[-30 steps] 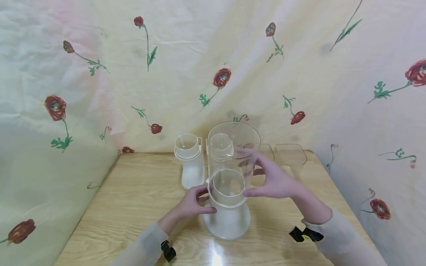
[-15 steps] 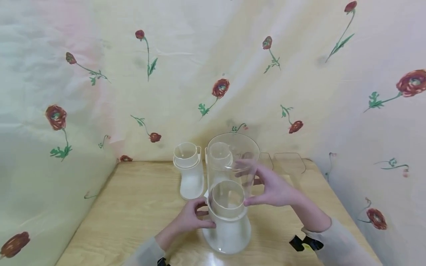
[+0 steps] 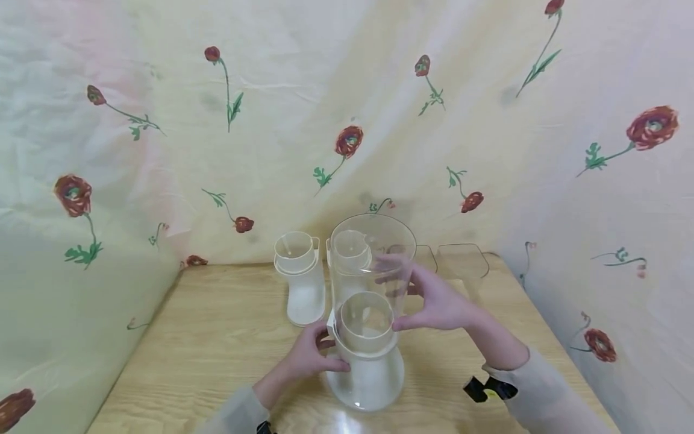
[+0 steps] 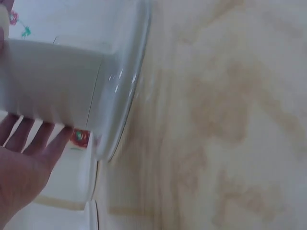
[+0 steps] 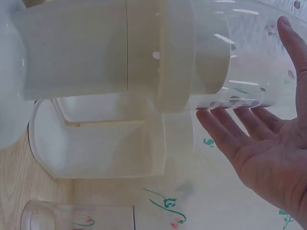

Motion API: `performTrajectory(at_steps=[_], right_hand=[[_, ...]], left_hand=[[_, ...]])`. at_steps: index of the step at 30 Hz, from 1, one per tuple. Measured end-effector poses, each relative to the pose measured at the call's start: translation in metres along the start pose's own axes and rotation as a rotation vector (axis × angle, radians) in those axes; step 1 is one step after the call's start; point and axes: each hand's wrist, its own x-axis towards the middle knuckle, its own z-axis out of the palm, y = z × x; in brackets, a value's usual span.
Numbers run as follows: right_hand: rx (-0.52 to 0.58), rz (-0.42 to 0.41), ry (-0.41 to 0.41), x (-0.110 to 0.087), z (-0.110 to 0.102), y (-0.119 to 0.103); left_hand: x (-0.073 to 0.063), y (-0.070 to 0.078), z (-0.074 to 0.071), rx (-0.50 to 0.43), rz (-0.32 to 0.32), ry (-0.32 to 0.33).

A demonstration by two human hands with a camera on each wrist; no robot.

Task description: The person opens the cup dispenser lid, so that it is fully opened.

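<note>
A white stand (image 3: 368, 383) with a round flared base stands upright on the table in front of me. A tall clear cylinder (image 3: 347, 280) sits on top, its lower end around the stand's pale inner ring (image 3: 366, 337). My left hand (image 3: 311, 357) holds the stand below its collar, thumb in front; in the left wrist view its fingertips touch the white column (image 4: 48, 81). My right hand (image 3: 441, 302) cups the clear cylinder from the right, with its thumb low at the front. In the right wrist view, fingertips (image 5: 204, 115) touch the cylinder wall.
Two similar white stands, a left one (image 3: 306, 295) and one (image 3: 351, 256) seen partly through the cylinder, are at the back. Clear containers (image 3: 463, 262) stand at the back right. Flowered cloth (image 3: 271, 150) hangs behind the wooden table (image 3: 228, 325).
The head view has tilted up, then turned slightly right, so everything sits lower and a little left. Both hands keep their places on the stand and cylinder.
</note>
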Motion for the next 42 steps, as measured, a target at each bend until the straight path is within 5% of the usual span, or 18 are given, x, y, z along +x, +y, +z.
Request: performTrajectory(at_steps=[9,19,25,32,37,42], right_hand=[[-0.087,0.080,0.052,-0.006,0.004,-0.007],[0.065,0.127,0.008,-0.001,0.001,-0.008],[-0.054,0.127,0.062,0.001,0.007,-0.015],[-0.007,0.097,0.014,0.004,-0.001,-0.014],[-0.015,0.004,0.033,0.028,-0.032,-0.044],[-0.053,0.004,-0.020,0.063,-0.049,-0.083]], left_hand=[[0.005,-0.003,-0.004,0.024,0.023,-0.054],[-0.005,0.000,0.012,0.062,0.019,0.166],[-0.001,0.001,0.014,0.051,0.032,0.144],[-0.004,0.001,0.019,0.102,0.084,0.147],[0.003,0.001,0.021,0.116,0.147,0.139],[0.013,0.000,0.020,0.097,0.225,0.123]])
